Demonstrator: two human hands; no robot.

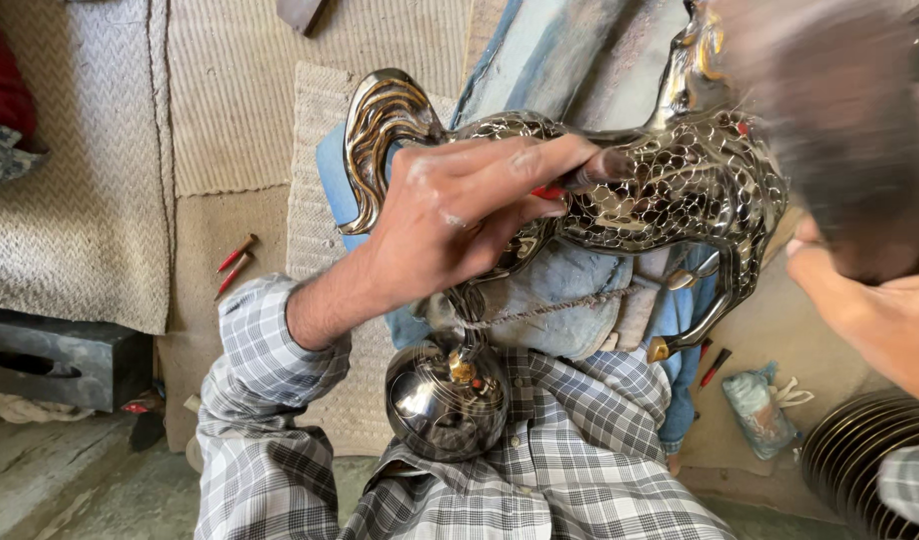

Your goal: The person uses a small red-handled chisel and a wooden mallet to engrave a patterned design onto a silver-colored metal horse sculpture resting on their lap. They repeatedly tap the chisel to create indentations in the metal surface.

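Right now my left hand (450, 225) is curled shut around a thin engraving tool (580, 180) with a red grip, its dark tip pressed against the flank of a shiny metal horse figure (670, 190). The horse lies across my lap on a bundle of blue cloth (570, 290), its curled golden tail (380, 130) pointing up and left, its legs reaching down toward the right. Its body is covered in a scale-like pattern. My right hand (870, 300) sits at the frame's right edge, blurred; I cannot tell whether its fingers are closed or apart, though it is close beside the horse's front. Below the figure, a round polished metal ball (447, 397) rests against my checked shirt (570, 470). On the woven mat (230, 120) to the left lie two small red-handled tools (237, 262).
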